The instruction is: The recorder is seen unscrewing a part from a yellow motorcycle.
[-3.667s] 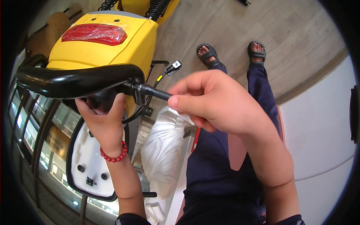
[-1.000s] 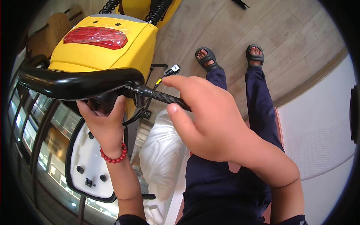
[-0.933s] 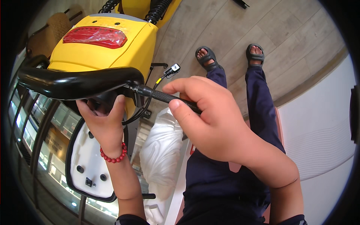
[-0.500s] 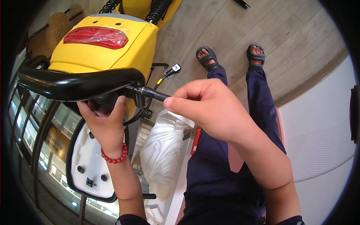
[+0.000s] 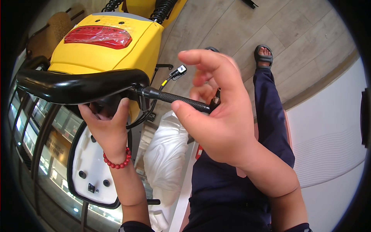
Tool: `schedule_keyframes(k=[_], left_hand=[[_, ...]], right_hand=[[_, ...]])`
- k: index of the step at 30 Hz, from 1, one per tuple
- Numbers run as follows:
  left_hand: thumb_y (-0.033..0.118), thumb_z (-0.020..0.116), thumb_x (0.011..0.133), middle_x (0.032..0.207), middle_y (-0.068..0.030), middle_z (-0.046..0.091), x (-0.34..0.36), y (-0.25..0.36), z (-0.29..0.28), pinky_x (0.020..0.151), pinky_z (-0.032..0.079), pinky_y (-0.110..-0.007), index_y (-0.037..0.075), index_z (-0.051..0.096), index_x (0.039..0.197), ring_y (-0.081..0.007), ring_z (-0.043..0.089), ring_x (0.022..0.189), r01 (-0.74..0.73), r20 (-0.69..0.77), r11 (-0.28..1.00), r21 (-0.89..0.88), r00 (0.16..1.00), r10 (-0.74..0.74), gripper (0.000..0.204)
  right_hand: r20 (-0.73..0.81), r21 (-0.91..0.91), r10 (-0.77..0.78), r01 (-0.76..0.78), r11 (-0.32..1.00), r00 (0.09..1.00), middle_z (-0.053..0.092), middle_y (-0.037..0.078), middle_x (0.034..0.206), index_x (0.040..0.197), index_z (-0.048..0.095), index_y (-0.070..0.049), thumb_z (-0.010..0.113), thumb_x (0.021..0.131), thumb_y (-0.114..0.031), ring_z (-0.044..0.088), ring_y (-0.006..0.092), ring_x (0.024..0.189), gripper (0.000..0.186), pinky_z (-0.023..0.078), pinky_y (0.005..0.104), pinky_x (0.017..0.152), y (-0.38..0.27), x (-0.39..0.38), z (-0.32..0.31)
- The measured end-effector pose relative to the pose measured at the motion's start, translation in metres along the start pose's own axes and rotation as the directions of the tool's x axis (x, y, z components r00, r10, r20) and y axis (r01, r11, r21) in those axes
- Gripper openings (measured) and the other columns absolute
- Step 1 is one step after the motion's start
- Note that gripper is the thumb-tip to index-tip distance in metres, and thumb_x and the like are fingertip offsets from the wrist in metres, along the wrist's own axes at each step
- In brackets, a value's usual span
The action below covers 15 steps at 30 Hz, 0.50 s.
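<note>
A glossy black grab rail [image 5: 81, 87] spans the near end of a yellow scooter body [image 5: 112, 58]. My left hand [image 5: 104, 125] reaches up beneath the rail, thumb and fingers closed round its dark underside; the fingertips are partly hidden. From the rail's right end a black socket wrench [image 5: 181, 99] with a knurled shaft sticks out to the right, its other end a small dark crosspiece. Around that end my right hand [image 5: 220, 104] is open, fingers apart and slightly blurred, thumb beside the shaft.
A red tail light [image 5: 98, 37] under clear film sits on the yellow body. A cable with a connector [image 5: 178, 72] hangs beside it. Lower down are a black-edged white panel [image 5: 92, 166] and white wrapping [image 5: 164, 154]. A white wall panel [image 5: 328, 135] stands at right.
My right hand has opened from its pinch on the wrench and lifted its fingers, uncovering more of the shaft and its end. The left hand has hardly moved.
</note>
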<state>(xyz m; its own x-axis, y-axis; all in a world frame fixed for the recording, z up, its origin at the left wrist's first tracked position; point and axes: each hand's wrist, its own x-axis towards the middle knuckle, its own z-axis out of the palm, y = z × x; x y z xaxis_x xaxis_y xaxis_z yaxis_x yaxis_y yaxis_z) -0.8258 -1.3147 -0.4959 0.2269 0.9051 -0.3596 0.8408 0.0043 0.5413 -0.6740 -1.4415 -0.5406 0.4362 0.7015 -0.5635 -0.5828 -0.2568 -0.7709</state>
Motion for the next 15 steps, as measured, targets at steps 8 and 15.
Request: schedule_keyframes(k=[8,15], left_hand=[[-0.006,0.069,0.071,0.121,-0.0147,0.047,-0.001,0.002,0.003,0.095,0.044,-0.033,-0.001,0.027,0.135,-0.0219,0.051,0.111,-0.005,-0.012,1.0,0.018,1.0,0.005,0.077],[-0.007,0.069,0.071,0.119,-0.0136,0.048,0.0,-0.001,0.001,0.095,0.043,-0.034,-0.002,0.032,0.13,-0.0212,0.05,0.111,0.012,-0.02,1.0,0.011,1.0,-0.012,0.071]], right_hand=[[0.266,0.597,0.639,-0.644,0.479,0.722,0.052,0.01,0.101,0.119,0.045,0.006,0.056,0.078,0.004,0.052,0.0078,0.069,0.042,0.045,0.0204,0.064,-0.007,0.013,-0.015],[0.478,-0.01,0.445,-0.502,0.865,0.757,0.063,0.012,0.078,0.107,0.057,0.005,0.057,0.077,-0.003,0.06,0.0172,0.063,0.031,0.048,0.0281,0.051,-0.012,0.029,-0.024]])
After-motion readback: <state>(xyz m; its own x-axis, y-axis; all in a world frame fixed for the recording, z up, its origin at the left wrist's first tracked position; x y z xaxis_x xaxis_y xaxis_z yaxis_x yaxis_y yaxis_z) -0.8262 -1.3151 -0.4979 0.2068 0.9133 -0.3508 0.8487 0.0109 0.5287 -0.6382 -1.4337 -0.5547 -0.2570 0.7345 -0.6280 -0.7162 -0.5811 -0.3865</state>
